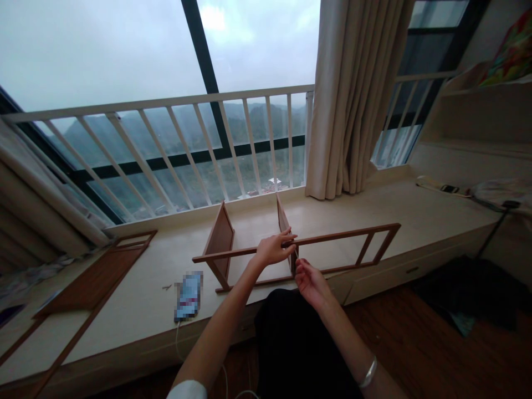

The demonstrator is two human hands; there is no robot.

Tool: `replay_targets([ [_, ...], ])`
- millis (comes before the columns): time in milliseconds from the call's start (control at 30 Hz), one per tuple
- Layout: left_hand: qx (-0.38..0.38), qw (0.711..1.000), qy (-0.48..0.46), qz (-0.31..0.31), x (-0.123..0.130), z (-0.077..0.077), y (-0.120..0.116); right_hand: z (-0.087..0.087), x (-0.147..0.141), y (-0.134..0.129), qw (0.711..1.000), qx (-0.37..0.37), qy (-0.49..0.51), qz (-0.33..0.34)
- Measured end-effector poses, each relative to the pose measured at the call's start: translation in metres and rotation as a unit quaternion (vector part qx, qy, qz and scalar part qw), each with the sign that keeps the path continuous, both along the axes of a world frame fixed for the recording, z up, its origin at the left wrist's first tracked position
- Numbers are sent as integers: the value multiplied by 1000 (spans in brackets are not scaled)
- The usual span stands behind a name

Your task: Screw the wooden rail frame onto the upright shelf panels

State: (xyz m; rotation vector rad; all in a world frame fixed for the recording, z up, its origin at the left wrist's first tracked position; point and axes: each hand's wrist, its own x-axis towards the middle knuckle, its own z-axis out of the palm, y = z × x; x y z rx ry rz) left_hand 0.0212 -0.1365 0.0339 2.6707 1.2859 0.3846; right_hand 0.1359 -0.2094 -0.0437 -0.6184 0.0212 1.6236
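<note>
A brown wooden rack frame (332,239) lies across the pale window ledge, with two shelf boards joined to it. One board (220,238) stands up at its left end, and another board (282,213) rises near its middle. My left hand (274,247) is closed over the frame's upper rail where the middle board meets it. Just below and to the right, my right hand (311,281) has its fingertips pinched together close to that joint. A thin pale thing shows between the two hands, too small to name.
Left of the rack lies a wooden panel in a frame (89,282). A phone (189,296), blurred out, with a white cable, lies nearer. Small bits (167,287) are beside it. White railing (166,160) and a beige curtain (341,100) stand behind; a dark cloth (474,293) is on the floor.
</note>
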Motion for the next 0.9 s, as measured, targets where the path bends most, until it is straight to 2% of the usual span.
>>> replay_targets([
  [133,-5,1000,-6,8,1,1,-1,-4,-3,1,998,-9,-62,-14],
  [267,-18,999,0,26,3,2,-2,-5,-6,-1,990,24,-137,-36],
  [433,-15,1000,-3,26,3,0,-1,4,-4,-8,967,76,-242,-26],
  [533,-13,1000,-8,23,3,-1,0,9,1,-10,943,105,-315,-8],
  [767,-16,999,-9,31,3,0,-1,11,7,-6,864,136,-485,-19],
  [833,-17,999,-14,31,3,0,-1,10,7,-8,819,129,-558,-46],
  [900,-23,999,-15,35,3,0,-1,9,8,-11,745,116,-652,-88],
])
